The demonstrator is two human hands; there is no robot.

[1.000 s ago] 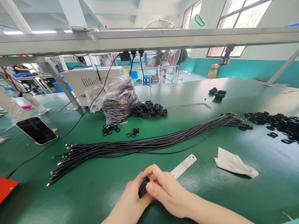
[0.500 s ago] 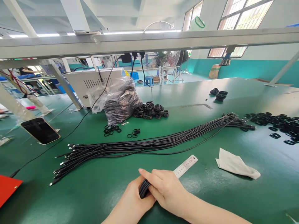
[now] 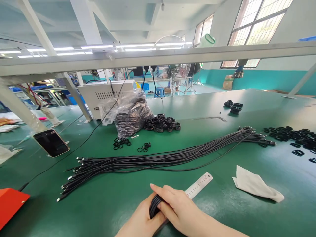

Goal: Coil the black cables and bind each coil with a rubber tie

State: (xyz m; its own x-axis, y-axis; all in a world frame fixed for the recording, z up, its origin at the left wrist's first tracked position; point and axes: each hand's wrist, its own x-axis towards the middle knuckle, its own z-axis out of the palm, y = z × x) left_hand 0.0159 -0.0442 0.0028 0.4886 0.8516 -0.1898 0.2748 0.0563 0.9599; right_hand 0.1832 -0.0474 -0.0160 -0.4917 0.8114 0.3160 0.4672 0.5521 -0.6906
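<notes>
A coiled black cable [image 3: 154, 206] sits between my two hands near the front of the green table. My left hand [image 3: 142, 218] is closed round the coil from the left and below. Lying across its top and right side, my right hand [image 3: 175, 204] grips the coil with thumb and fingers, the forefinger reaching over it. Part of the coil is hidden by the fingers. A steel ruler [image 3: 200, 184] lies flat behind my right hand, its near end covered. Farther back stretches a long bundle of black cables [image 3: 158, 161] with metal-tipped connectors at both ends.
A white cloth [image 3: 256, 185] lies to the right. Black rings [image 3: 293, 135] are heaped at the far right. Behind the bundle are a plastic bag [image 3: 133, 115], coiled cables [image 3: 163, 123] and small black bands [image 3: 122, 143]. At left are a phone [image 3: 51, 143] and a red object [image 3: 12, 204].
The view has tilted upward, so the table things sit lower in the picture. Both hands still grip the coil, and more of its loops show between them.
</notes>
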